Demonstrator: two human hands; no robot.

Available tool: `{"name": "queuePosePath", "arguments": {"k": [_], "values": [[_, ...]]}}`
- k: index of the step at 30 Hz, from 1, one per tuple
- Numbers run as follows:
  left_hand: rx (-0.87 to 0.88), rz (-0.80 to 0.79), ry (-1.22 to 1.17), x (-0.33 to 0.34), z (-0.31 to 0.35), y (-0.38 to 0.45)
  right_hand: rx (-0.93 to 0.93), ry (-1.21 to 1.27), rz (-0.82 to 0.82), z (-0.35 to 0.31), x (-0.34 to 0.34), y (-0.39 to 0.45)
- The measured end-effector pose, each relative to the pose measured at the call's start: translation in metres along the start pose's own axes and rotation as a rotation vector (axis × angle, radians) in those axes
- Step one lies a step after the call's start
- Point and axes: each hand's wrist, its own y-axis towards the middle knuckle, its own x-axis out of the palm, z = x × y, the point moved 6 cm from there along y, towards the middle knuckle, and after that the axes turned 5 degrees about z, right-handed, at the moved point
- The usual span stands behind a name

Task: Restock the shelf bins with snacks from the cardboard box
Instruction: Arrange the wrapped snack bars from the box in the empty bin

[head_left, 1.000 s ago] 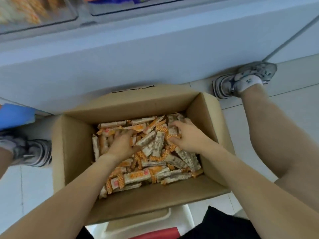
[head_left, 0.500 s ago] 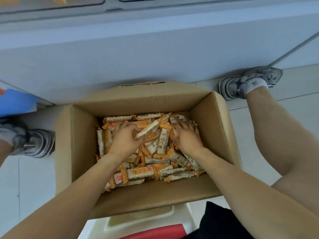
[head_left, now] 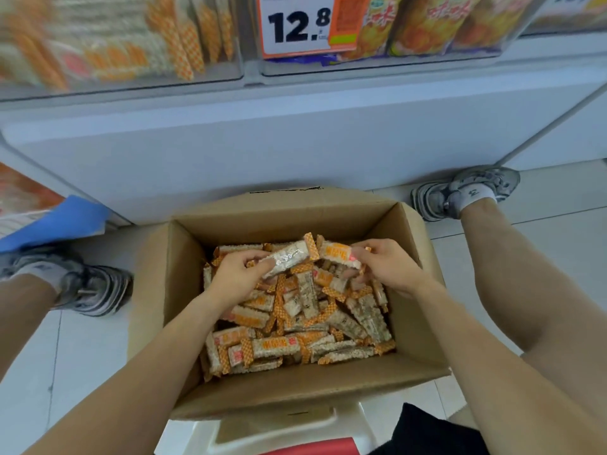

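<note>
An open brown cardboard box point(head_left: 289, 385) sits on the pale tiled floor point(head_left: 82, 349) between two grey sneakers point(head_left: 95, 287), in front of the white shelf base point(head_left: 262, 142). Orange-and-white wrapped snack bars point(head_left: 295, 323) lie piled inside it. Above the pile, the left hand point(head_left: 236, 274) and the right hand point(head_left: 391, 267) each hold a bar. Clear plastic shelf bins point(head_left: 131, 54) run above and behind, a white price tag point(head_left: 295, 24) between them. A white plastic stool point(head_left: 210, 435) lies nearest.

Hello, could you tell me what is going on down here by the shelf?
A person is restocking snacks. Both hands are over the open cardboard box, which is full of orange-and-white snack bars. The left hand grips one bar and the right hand grips another, both lifted above the pile. The shelf bins sit above, already holding snacks.
</note>
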Motion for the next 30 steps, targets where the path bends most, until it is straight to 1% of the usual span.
{"name": "queuePosePath", "arguments": {"k": [3, 6, 8, 10, 15, 18, 21, 24, 28, 30], "values": [[-0.128, -0.029, -0.228, 0.002, 0.004, -0.005, 0.025, 0.193, -0.027, -0.016, -0.011, -0.008], [-0.239, -0.088, -0.403, 0.003, 0.003, -0.008, 0.053, 0.309, -0.024, -0.022, -0.016, -0.012], [-0.254, -0.144, -0.483, 0.004, 0.002, -0.008, 0.084, 0.399, 0.004, -0.019, -0.018, -0.010], [-0.219, -0.196, -0.511, 0.004, 0.003, -0.008, 0.112, 0.486, 0.006, -0.014, -0.018, -0.010], [-0.091, -0.232, -0.472, 0.004, 0.011, -0.009, 0.124, 0.613, -0.042, -0.011, -0.015, -0.010], [-0.010, -0.150, -0.376, -0.001, 0.010, -0.006, 0.107, 0.617, -0.050, -0.012, -0.013, -0.010], [0.071, -0.142, -0.201, -0.004, 0.008, -0.003, 0.103, 0.582, 0.025, -0.007, -0.014, -0.007], [0.131, -0.172, -0.147, -0.004, 0.012, -0.004, 0.098, 0.560, 0.085, -0.003, -0.017, -0.003], [0.195, -0.166, -0.006, -0.003, 0.014, -0.004, 0.086, 0.562, 0.014, -0.002, -0.012, -0.002], [0.224, -0.129, 0.080, -0.003, 0.015, -0.002, 0.081, 0.565, -0.017, 0.000, -0.010, -0.002]]}}
